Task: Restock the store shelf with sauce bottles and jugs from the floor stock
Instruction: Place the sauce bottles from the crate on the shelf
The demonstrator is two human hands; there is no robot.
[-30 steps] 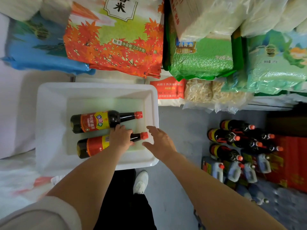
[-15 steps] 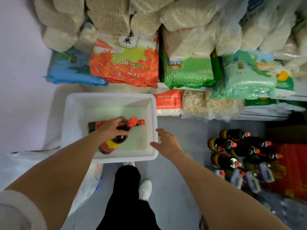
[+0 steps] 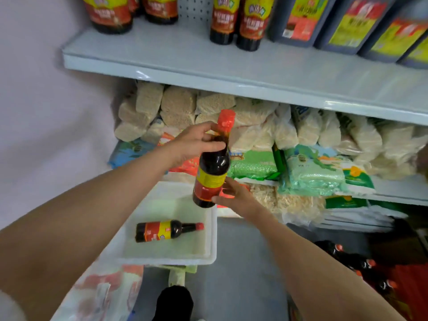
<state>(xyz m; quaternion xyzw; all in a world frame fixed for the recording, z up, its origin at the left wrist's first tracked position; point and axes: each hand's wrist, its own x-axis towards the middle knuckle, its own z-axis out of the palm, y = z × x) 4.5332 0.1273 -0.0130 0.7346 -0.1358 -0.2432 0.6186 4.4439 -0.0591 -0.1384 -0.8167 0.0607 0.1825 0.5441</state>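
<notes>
— Head view: where was the bottle [image 3: 212,172]?

— Upright in mid-air, cap at twelve o'clock, base at six, below the shelf [image 3: 231,66]. The left hand [image 3: 192,144] gripped its neck.

— And the right hand [image 3: 234,195]?

— Fingers straight, touching its base at four o'clock. Another bottle [image 3: 165,230] lay in the tub [image 3: 162,259], cap at three.

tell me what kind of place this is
Most likely a small grocery store aisle. A metal shelf carries rows of sauce bottles, bagged dry goods fill the shelves below, and more bottles wait on the floor.
</notes>
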